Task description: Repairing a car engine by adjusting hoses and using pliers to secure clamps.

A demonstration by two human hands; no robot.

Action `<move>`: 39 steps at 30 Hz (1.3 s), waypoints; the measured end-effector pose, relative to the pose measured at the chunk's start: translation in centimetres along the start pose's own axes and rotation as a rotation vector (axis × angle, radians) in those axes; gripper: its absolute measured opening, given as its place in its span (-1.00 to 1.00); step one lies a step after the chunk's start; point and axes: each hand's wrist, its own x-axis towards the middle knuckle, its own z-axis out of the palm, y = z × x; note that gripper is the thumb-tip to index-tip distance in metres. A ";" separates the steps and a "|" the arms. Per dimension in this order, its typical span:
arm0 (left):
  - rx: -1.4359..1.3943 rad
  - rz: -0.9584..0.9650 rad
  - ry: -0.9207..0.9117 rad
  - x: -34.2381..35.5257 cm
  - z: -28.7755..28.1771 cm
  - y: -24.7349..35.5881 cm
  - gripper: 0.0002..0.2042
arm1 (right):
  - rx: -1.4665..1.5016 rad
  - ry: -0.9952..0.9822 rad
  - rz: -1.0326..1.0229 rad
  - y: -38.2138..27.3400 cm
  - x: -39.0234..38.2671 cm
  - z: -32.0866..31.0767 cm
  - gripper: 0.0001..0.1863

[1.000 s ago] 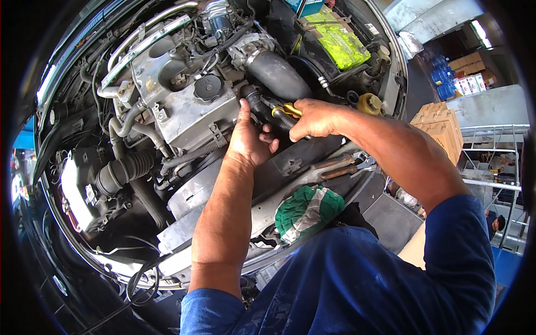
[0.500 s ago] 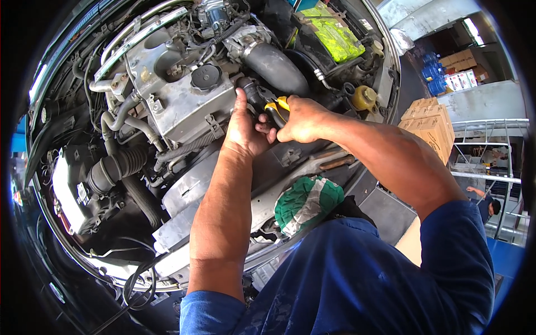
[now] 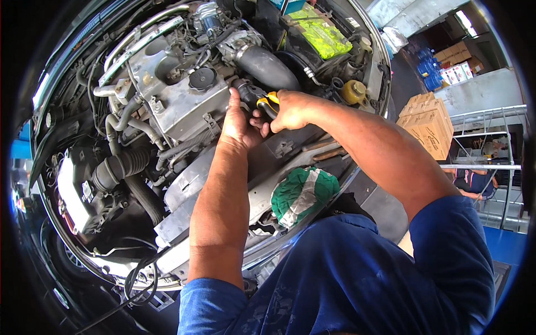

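At the engine bay's middle, my right hand [image 3: 287,111] is closed on yellow-and-black pliers [image 3: 267,104], their head at a black rubber hose [image 3: 245,91]. My left hand [image 3: 240,120] is beside the hose, just left of the pliers, thumb pointing up and fingers curled; what they hold is hidden. Next to that thumb is the engine cover [image 3: 178,109] with its black round cap [image 3: 202,79]. A wide black intake pipe [image 3: 265,67] curves just above both hands.
A green-and-white cloth [image 3: 304,192] and wooden-handled tools [image 3: 326,153] lie on the front panel. A yellow-capped reservoir [image 3: 353,91] is right of my hands. Cardboard boxes [image 3: 424,125], a metal rack [image 3: 477,166] and another person [image 3: 474,187] are at right.
My hands and the pliers appear slightly higher and further left, as does much of the engine bay. The other person at right has shifted behind the rack.
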 end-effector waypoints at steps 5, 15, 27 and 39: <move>0.097 0.017 0.123 0.4 -0.4 -0.9 -0.87 | 0.579 -0.190 0.141 2.2 -0.2 -0.4 -0.32; 0.267 0.077 0.044 -1.0 -0.2 -1.4 -0.83 | 0.751 -0.174 0.090 3.4 0.8 1.9 -0.79; 0.232 0.210 0.136 -0.5 0.7 -1.7 -0.81 | 0.237 -0.028 -0.104 4.9 1.8 0.6 0.14; 0.208 0.226 0.169 -0.8 1.9 -1.6 -0.72 | 0.123 -0.147 0.072 1.7 0.3 -0.6 0.10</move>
